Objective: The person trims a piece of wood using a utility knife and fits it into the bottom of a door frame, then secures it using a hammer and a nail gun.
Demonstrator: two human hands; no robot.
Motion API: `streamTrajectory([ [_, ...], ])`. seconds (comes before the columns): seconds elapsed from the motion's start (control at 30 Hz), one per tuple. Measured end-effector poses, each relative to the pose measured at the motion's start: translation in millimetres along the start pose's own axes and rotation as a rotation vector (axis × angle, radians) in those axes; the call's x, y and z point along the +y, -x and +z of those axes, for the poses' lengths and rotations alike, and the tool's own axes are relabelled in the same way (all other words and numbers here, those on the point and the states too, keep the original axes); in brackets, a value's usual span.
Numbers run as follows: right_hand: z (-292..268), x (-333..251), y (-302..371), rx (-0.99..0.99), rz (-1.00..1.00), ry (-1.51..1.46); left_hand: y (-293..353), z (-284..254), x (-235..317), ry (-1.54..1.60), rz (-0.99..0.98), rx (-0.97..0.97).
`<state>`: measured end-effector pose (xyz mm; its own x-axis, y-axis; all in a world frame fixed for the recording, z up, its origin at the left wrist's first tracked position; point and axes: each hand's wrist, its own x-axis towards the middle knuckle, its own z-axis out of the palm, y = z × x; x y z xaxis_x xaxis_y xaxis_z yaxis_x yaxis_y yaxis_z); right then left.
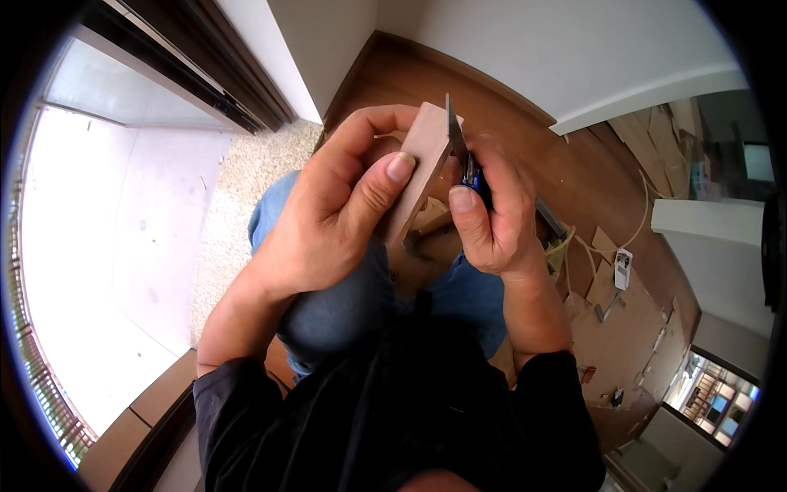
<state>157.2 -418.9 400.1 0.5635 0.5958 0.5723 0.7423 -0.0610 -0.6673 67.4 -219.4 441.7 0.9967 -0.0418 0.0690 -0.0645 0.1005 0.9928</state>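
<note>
My left hand [340,189] grips a short strip of light wood [416,168], thumb on its near face and fingers curled behind it. The strip is held up at a slant in front of my knees. In my right hand [500,209] is a utility knife [471,174] with a dark blue and black handle, its thumb pressed along the side. The knife's grey blade [452,123] points up and lies against or very close to the strip's right upper edge; whether it touches, I cannot tell. Part of the knife handle is hidden by my fingers.
Brown wooden floor [393,78] meets white walls ahead. Offcuts of board [602,279], a white device [623,269] and a looping pale cord [643,213] lie to the right. On the left, a doorway with a dark frame [197,66] opens beside a pebbled strip [246,176].
</note>
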Motion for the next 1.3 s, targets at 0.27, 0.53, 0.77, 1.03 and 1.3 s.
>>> streamTrajectory([
  [0.27,8.2,-34.7,22.4,-0.049,0.484,-0.581,-2.4,-7.2,-20.0,0.297,0.056,0.176],
  [0.53,2.4,-35.5,8.0,0.022,0.618,-0.617,1.9,-4.2,-10.9,0.305,0.008,0.123],
  [0.77,-9.4,-26.0,11.5,-0.01,0.633,-0.569,2.8,-4.6,-1.6,0.182,-0.015,0.065],
  [1.03,-53.5,-10.6,-6.3,-0.206,0.214,-0.206,-1.7,-28.5,-14.6,0.548,-0.214,-0.286],
  [1.3,-36.8,-23.5,-18.1,-0.067,-0.023,0.215,-5.8,-15.9,-13.9,0.448,-0.327,-0.142],
])
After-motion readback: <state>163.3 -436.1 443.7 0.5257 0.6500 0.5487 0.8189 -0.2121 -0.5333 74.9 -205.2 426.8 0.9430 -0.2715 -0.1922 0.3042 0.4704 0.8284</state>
